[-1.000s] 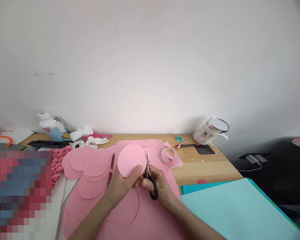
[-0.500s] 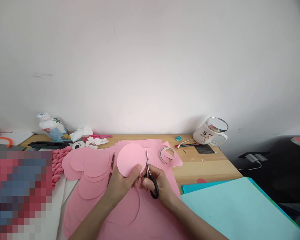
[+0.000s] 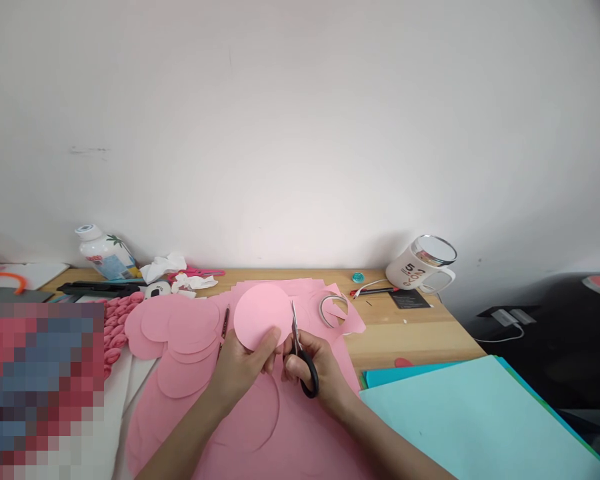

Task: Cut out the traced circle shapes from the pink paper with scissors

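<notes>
Between the thumb and fingers of my left hand [image 3: 247, 363] is a pink paper circle [image 3: 261, 313], held up by its lower edge. My right hand [image 3: 313, 367] grips black-handled scissors [image 3: 309, 375], their blades pointing up along the circle's right edge. The blades look nearly closed, and whether they touch the paper I cannot tell. Under both hands lie large pink paper sheets [image 3: 300, 440]. Several cut pink circles [image 3: 193, 327] overlap in a pile left of my left hand. A dark patterned pencil [image 3: 225, 323] rests just behind that hand.
A roll of tape [image 3: 325, 310] lies on the pink paper. At the back right stands a white mug [image 3: 413, 267]; light blue sheets [image 3: 480, 413] cover the right front. A white bottle [image 3: 107, 253], crumpled tissues [image 3: 163, 267] and a black cutter [image 3: 97, 289] line the back left.
The paper circle in my left hand has risen slightly, with a small shift of the fingers. My right hand and the scissors stay almost in place.
</notes>
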{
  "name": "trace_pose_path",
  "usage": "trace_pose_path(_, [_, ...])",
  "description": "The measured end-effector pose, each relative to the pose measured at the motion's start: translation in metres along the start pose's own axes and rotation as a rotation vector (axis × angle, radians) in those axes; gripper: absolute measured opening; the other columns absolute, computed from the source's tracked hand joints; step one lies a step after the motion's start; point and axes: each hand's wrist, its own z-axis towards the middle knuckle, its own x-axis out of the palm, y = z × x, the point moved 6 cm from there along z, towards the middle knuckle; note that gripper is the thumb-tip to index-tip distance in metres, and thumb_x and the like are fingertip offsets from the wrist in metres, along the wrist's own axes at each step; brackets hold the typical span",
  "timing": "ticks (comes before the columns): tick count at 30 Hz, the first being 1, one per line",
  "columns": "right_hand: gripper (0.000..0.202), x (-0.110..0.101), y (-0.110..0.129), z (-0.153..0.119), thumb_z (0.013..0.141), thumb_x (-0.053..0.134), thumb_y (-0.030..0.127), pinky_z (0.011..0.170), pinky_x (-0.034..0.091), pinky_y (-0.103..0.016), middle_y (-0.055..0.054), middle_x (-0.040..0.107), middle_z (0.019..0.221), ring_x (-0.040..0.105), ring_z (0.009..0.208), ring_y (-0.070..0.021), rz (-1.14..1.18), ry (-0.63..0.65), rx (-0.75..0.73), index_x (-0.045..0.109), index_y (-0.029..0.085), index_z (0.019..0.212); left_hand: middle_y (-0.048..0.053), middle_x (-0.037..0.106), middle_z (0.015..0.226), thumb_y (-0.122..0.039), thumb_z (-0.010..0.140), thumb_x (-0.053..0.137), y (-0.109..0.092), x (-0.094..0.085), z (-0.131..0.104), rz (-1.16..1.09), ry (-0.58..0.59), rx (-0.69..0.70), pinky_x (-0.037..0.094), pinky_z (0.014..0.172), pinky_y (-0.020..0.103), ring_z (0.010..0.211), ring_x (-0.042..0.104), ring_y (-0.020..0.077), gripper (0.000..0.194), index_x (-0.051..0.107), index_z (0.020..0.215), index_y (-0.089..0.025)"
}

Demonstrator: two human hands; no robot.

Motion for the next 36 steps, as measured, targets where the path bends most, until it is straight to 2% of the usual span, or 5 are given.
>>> trace_pose_path(6, [0.01,-0.001,-0.0021,0.0002,0.068,0.058,0.023,0.042,0.032,-0.021,0.005,0.052,0.047,0.044,0.041,-0.0087,-0.01,0.0,0.007,0.05,0.018,0.065,-0.003,0.048,0.038,-0.039,0.072,0.056,-0.0025,-0.0006,-0.0005,-0.043,-0.009,0.019,0.04,0.046,0.024,0.039,0.046,0.0103,0.033,0.051,0.048,-0.017])
trace_pose_path(16, [0.013,-0.0009,0.0021,-0.001,0.068,0.054,0.021,0.041,0.031,-0.021,0.006,0.049,0.041,0.043,0.039,-0.0089,-0.05,-0.027,0.023,0.047,0.019,0.058,-0.002,0.046,0.037,-0.036,0.074,0.057,0.0007,-0.0027,0.0011,-0.084,-0.035,0.037,0.04,0.045,0.022,0.04,0.043,0.0092,0.038,0.047,0.042,-0.017])
trace_pose_path(21, [0.016,-0.0009,0.0014,-0.001,0.069,0.057,0.024,0.041,0.031,-0.021,0.006,0.049,0.042,0.043,0.039,-0.009,-0.039,-0.024,0.033,0.047,0.019,0.058,-0.002,0.046,0.038,-0.039,0.075,0.055,-0.0012,-0.0043,0.0008,-0.031,-0.047,0.061,0.041,0.046,0.022,0.04,0.045,0.0101,0.042,0.045,0.04,-0.018])
trace_pose_path(28, [0.018,-0.0017,0.0024,0.0006,0.067,0.064,0.029,0.042,0.034,-0.021,0.007,0.05,0.044,0.045,0.041,-0.0091,-0.01,-0.019,0.031,0.049,0.019,0.064,-0.001,0.048,0.037,-0.039,0.069,0.058,-0.0019,-0.0074,0.001,0.053,-0.068,0.045,0.039,0.045,0.023,0.04,0.047,0.0111,0.041,0.044,0.037,-0.019])
trace_pose_path(36, [0.017,-0.0033,0.001,-0.0001,0.069,0.061,0.027,0.042,0.034,-0.021,0.006,0.05,0.044,0.046,0.042,-0.0098,-0.048,-0.02,0.029,0.049,0.019,0.06,-0.001,0.047,0.038,-0.038,0.072,0.056,0.0001,-0.0064,0.0026,0.008,-0.047,0.053,0.04,0.047,0.024,0.041,0.048,0.0113,0.042,0.044,0.037,-0.018])
